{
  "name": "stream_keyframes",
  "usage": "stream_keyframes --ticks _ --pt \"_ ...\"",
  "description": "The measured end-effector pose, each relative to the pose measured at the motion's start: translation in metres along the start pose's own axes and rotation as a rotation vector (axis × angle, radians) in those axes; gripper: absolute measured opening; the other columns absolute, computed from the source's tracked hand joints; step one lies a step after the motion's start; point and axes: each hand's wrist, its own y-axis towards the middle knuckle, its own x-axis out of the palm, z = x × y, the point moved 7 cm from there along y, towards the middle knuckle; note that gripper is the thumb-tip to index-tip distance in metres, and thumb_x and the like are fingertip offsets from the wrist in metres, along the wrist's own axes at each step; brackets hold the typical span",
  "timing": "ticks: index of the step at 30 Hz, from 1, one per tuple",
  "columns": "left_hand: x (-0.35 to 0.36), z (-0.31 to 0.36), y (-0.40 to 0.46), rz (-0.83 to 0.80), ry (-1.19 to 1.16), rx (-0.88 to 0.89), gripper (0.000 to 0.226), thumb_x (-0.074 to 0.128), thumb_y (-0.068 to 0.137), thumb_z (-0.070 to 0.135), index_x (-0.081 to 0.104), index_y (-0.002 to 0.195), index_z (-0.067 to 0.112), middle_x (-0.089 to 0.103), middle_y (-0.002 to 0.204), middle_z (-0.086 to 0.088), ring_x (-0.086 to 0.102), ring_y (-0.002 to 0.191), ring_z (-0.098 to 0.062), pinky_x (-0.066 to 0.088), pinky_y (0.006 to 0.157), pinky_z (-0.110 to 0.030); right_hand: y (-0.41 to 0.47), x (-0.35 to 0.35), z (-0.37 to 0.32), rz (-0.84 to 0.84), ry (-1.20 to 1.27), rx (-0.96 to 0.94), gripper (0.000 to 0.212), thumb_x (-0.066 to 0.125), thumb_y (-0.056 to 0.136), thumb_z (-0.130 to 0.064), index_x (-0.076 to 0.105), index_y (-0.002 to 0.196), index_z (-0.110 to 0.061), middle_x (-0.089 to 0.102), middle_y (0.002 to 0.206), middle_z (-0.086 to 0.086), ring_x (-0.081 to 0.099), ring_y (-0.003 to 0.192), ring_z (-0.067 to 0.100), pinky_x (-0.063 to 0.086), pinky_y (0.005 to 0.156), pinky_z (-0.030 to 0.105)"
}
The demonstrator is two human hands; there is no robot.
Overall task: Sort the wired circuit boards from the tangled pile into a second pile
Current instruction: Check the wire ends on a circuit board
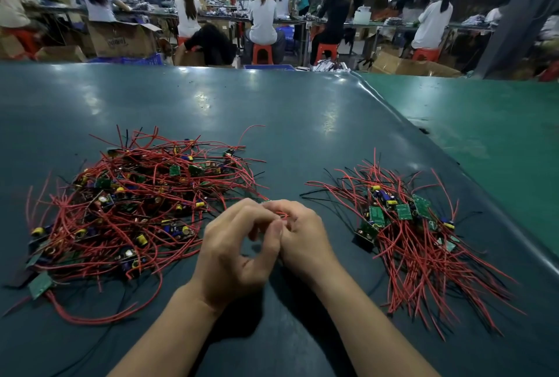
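Observation:
A big tangled pile (133, 204) of small green circuit boards with red and black wires lies on the left of the dark green table (272, 110). A smaller, flatter second pile (405, 225) lies on the right, its wires fanned toward me. Between the piles my left hand (239, 249) and my right hand (302, 240) meet above the table. Their curled fingers pinch a red wire (281, 214) that runs back into the tangled pile. Any board on that wire is hidden behind my fingers.
A lighter green table (484, 122) adjoins on the right across a raised seam. Beyond the far table edge, several people sit on red stools at long benches among cardboard boxes (121, 39).

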Motion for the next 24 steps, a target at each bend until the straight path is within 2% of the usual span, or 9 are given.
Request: stream_keyframes --ticks 2,4,6,8,11,13,18,20,24 --pt "0.001 0.0 0.0 -0.02 -0.041 -0.033 0.014 0.056 0.094 0.02 0.06 0.084 0.011 0.056 0.071 -0.002 0.051 0.06 -0.018 0.044 0.056 -0.033 0.002 -0.009 -0.004 0.127 0.0 -0.05 0.012 0.063 0.091 -0.002 0.073 0.095 -0.008 0.073 0.09 0.011 0.069 0.076 0.02 0.058 0.071 0.036" --pt "-0.001 -0.007 -0.001 0.007 -0.056 -0.11 0.028 0.053 0.096 0.032 0.058 0.076 0.013 0.055 0.066 0.003 0.05 0.057 -0.013 0.043 0.055 -0.027 0.004 -0.022 -0.004 0.265 0.215 -0.027 0.016 0.059 0.095 -0.005 0.071 0.088 -0.012 0.071 0.079 0.004 0.066 0.067 0.017 0.056 0.06 0.03" --pt "0.002 -0.019 -0.004 -0.007 -0.074 -0.257 0.045 0.047 0.098 0.041 0.06 0.066 0.013 0.056 0.057 0.007 0.054 0.051 -0.01 0.044 0.052 -0.028 0.007 -0.035 -0.004 0.336 0.531 0.022 0.019 0.055 0.098 -0.007 0.069 0.086 -0.01 0.069 0.071 0.002 0.065 0.061 0.013 0.053 0.052 0.022" --pt "0.016 -0.035 -0.01 -0.109 -0.132 -0.477 0.05 0.044 0.094 0.05 0.066 0.067 0.015 0.06 0.054 0.007 0.055 0.046 -0.005 0.043 0.049 -0.024 0.007 -0.04 -0.006 0.3 0.795 0.061 0.022 0.054 0.098 -0.012 0.07 0.085 -0.006 0.07 0.069 0.005 0.066 0.057 0.014 0.052 0.05 0.02" --pt "0.03 -0.049 -0.019 -0.212 -0.252 -0.708 0.05 0.045 0.087 0.062 0.07 0.088 0.019 0.069 0.069 0.0 0.052 0.045 -0.008 0.04 0.048 -0.021 0.005 -0.034 -0.012 0.177 0.963 0.121 0.027 0.059 0.088 -0.026 0.075 0.075 -0.009 0.069 0.067 0.007 0.065 0.053 0.014 0.052 0.048 0.02" --pt "0.028 -0.053 -0.017 -0.147 -0.364 -0.761 0.039 0.054 0.087 0.057 0.069 0.099 0.023 0.072 0.078 -0.002 0.054 0.048 -0.013 0.042 0.049 -0.02 0.004 -0.027 -0.014 0.101 0.979 0.179 0.029 0.06 0.083 -0.03 0.077 0.069 -0.011 0.068 0.065 0.005 0.064 0.052 0.012 0.051 0.048 0.019" --pt "0.024 -0.057 -0.014 0.063 -0.763 -0.91 0.018 0.073 0.076 0.039 0.077 0.089 0.026 0.074 0.086 -0.007 0.053 0.052 -0.013 0.044 0.053 -0.022 0.002 -0.015 -0.012 -0.007 0.995 0.282 0.028 0.062 0.079 -0.033 0.076 0.064 -0.014 0.063 0.06 0.001 0.058 0.048 0.009 0.048 0.045 0.016" --pt "0.022 -0.059 -0.014 0.13 -0.811 -0.943 0.011 0.071 0.076 0.025 0.078 0.083 0.021 0.073 0.08 -0.003 0.054 0.053 -0.011 0.046 0.054 -0.021 0.002 -0.014 -0.012 -0.027 0.955 0.285 0.026 0.064 0.078 -0.033 0.076 0.066 -0.015 0.062 0.061 0.0 0.058 0.05 0.009 0.047 0.045 0.016" --pt "0.019 -0.063 -0.017 0.221 -0.874 -0.982 0.002 0.072 0.076 0.015 0.072 0.077 0.017 0.072 0.08 -0.005 0.066 0.067 -0.014 0.053 0.06 -0.022 0.0 -0.011 -0.014 -0.051 0.895 0.277 0.016 0.07 0.075 -0.028 0.075 0.075 -0.014 0.063 0.064 0.001 0.058 0.05 0.011 0.046 0.045 0.017"
